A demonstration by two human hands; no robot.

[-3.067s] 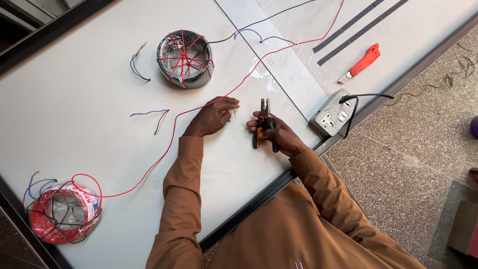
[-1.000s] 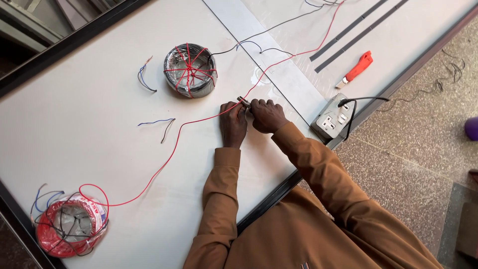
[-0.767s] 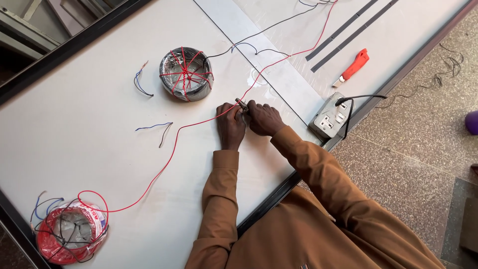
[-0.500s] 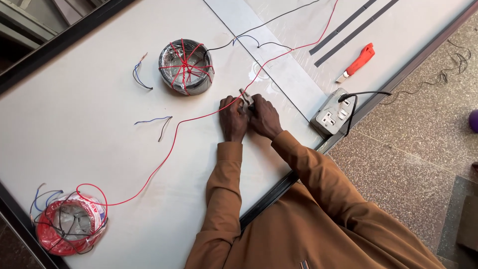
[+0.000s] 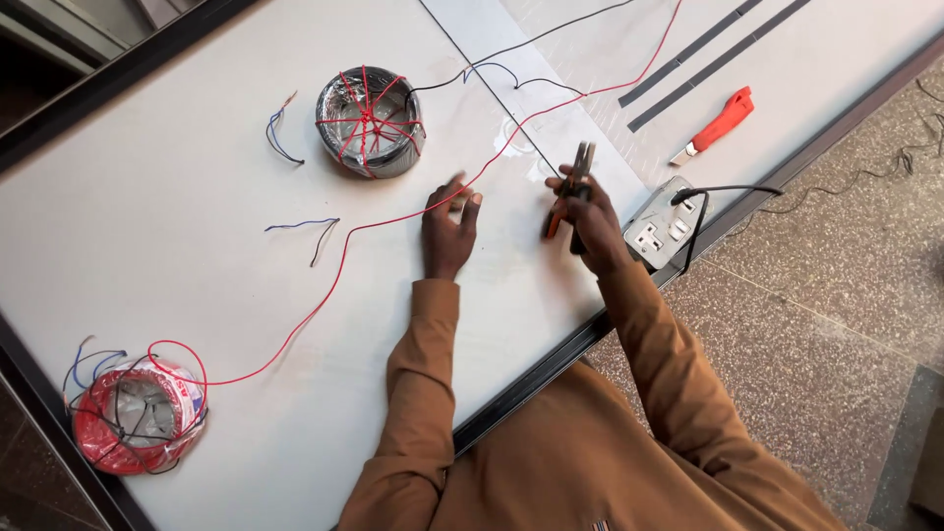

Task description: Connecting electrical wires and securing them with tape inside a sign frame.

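Landmark: black wire coil bound in red (image 5: 371, 121)
Blue wire scrap (image 5: 276, 133): just left of coil
Red-handled knife (image 5: 716, 125): far right of coil
Socket box (image 5: 662, 223): lower right of coil
Red wire spool (image 5: 133, 414): far lower left

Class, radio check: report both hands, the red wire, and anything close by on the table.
Left hand flat on red wire. Right hand gripping pliers, lifted off wire. Socket box close beside right hand.

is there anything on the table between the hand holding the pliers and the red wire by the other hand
Nothing visible does. The right hand holds the pliers above bare white table, and only open surface separates it from the red wire under the left hand. The grey coil and the socket box sit off to either side.
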